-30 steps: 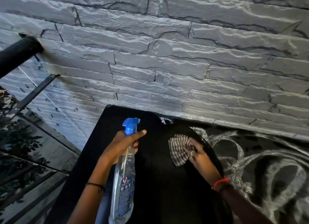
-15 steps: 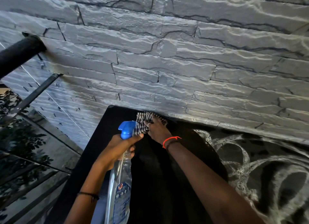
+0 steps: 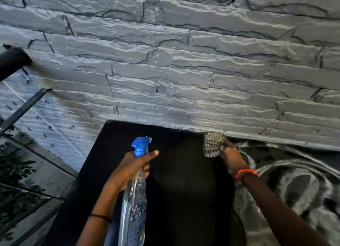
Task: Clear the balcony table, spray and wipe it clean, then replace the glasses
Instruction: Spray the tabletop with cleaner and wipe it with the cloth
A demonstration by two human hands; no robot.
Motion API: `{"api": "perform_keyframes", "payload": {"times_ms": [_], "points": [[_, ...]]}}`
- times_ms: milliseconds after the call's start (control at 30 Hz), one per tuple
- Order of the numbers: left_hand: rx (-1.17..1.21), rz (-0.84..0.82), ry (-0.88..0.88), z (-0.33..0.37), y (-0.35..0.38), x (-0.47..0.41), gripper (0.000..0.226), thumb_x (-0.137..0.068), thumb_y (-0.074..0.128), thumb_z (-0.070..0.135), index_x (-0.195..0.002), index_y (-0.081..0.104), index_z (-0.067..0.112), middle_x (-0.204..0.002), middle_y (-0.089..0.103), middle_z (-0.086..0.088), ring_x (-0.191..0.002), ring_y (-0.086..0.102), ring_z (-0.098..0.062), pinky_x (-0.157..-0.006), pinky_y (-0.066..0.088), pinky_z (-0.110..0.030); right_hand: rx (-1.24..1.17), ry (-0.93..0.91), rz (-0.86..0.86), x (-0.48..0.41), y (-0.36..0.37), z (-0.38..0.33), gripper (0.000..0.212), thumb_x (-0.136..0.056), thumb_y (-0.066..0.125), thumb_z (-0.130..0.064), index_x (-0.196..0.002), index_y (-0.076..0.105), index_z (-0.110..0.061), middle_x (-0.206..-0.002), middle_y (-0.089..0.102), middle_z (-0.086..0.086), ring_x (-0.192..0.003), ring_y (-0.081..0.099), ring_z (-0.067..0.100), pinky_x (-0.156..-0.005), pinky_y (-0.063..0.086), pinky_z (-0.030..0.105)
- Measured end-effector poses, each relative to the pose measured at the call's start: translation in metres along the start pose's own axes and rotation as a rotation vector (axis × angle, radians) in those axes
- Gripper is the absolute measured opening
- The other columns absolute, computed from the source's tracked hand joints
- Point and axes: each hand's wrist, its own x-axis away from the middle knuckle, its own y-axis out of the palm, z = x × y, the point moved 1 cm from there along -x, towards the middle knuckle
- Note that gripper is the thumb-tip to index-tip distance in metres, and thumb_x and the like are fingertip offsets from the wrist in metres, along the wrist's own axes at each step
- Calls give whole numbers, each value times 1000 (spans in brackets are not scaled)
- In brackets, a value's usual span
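The spray bottle [image 3: 134, 199] is the only container in sight. It is a clear plastic body with a blue-printed label and a blue trigger head [image 3: 140, 146], held upright-to-tilted above the left part of the black tabletop [image 3: 184, 172]. How much liquid it holds cannot be told.

At the far left a dark round railing [image 3: 12, 62] and a thinner bar below it run into the grey stone-faced wall [image 3: 184, 71]. Under them a glass panel [image 3: 27, 172] shows dark foliage. The tabletop butts against the wall along its far edge. Its left and middle parts are plain black, while the right part carries white swirled streaks of foam [image 3: 298, 181]. A checked cloth [image 3: 212, 144] lies on the tabletop right at the wall edge, at the boundary between the black part and the streaked part.

The left hand [image 3: 132, 166] comes up from the lower edge with a thin black band [image 3: 100, 217] on its wrist. Its fingers are curled round the bottle's neck just under the trigger head, and one digit is stretched straight out to the right past it.

The right hand [image 3: 232, 155] reaches forward across the tabletop with a red band [image 3: 246, 172] at its wrist. Its fingers are bent and bunched together on the right edge of the cloth, holding it down against the surface. The forearm crosses over the foam streaks.
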Motion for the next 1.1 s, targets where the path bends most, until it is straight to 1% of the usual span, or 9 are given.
{"api": "perform_keyframes", "payload": {"times_ms": [133, 400, 533, 633, 767, 900, 933, 1000, 1100], "points": [[-20, -38, -2, -3, 12, 3, 27, -81, 74, 31, -84, 53, 13, -53, 49, -2, -47, 49, -15, -52, 46, -27, 28, 226, 14, 28, -30, 48, 26, -80, 64, 4, -105, 65, 9, -115, 57, 36, -108, 56, 47, -99, 42, 47], [-58, -36, -5, -10, 28, 8, 28, -81, 74, 31, -83, 52, 13, -53, 48, -2, -46, 49, -15, -50, 46, -26, 30, 225, -101, -13, 36, 23, 25, -79, 51, -3, -96, 66, 8, -109, 59, 30, -109, 53, 43, -101, 42, 42], [-48, -54, -4, -10, 43, 13, 29, -81, 74, 30, -84, 52, 12, -52, 48, -2, -45, 48, -15, -49, 45, -26, 75, 117, -178, 19, 25, -59, 33, -93, 39, -8, -120, 53, 6, -125, 51, 27, -119, 46, 40, -93, 41, 21], [-68, -48, 20, -10, 55, 15, 32, -79, 75, 32, -84, 52, 11, -50, 47, -1, -45, 48, -16, -50, 44, -27, 21, -39, -188, 55, 29, -76, 36, -91, 44, -4, -126, 51, 2, -136, 45, 24, -128, 38, 36, -108, 30, 29], [-63, -53, 23, -10, 64, 17, 34, -79, 75, 33, -90, 54, 9, -50, 47, -1, -46, 48, -16, -50, 44, -28, -54, -144, -156, 102, 19, -46, 41, -61, 72, 7, -100, 70, -4, -113, 64, 22, -112, 57, 34, -106, 0, 1], [-60, -76, 14, -13, 71, 25, 33, -80, 74, 32, -92, 55, 8, -51, 49, 0, -47, 49, -15, -51, 45, -27, -8, -79, -68, 124, -54, -37, 33, -54, 59, 8, -83, 73, -2, -92, 71, 4, -89, 70, 13, -92, 8, -12], [-51, -78, 14, -13, 72, 26, 32, -80, 74, 31, -91, 54, 9, -51, 49, 0, -46, 49, -15, -51, 45, -28, 54, -91, 59, 127, -73, -34, 28, -49, 60, 6, -71, 73, -6, -78, 73, 9, -76, 71, 11, -92, 22, -7], [-42, -61, 16, -16, 72, 31, 31, -79, 75, 31, -87, 53, 11, -52, 49, -1, -47, 49, -16, -51, 45, -28, 60, 60, -115, 113, -77, -8, 22, -72, 54, 14, -82, 69, 2, -87, 68, 27, -91, 68, 26, -91, 45, 24], [-34, -47, 11, -21, 74, 38, 31, -79, 76, 29, -88, 53, 10, -52, 49, -2, -46, 48, -16, -50, 44, -28, 65, 149, -172, 79, -48, 31, 34, -86, 42, -11, -99, 65, 10, -107, 62, 32, -105, 59, 42, -96, 44, 45]]}}
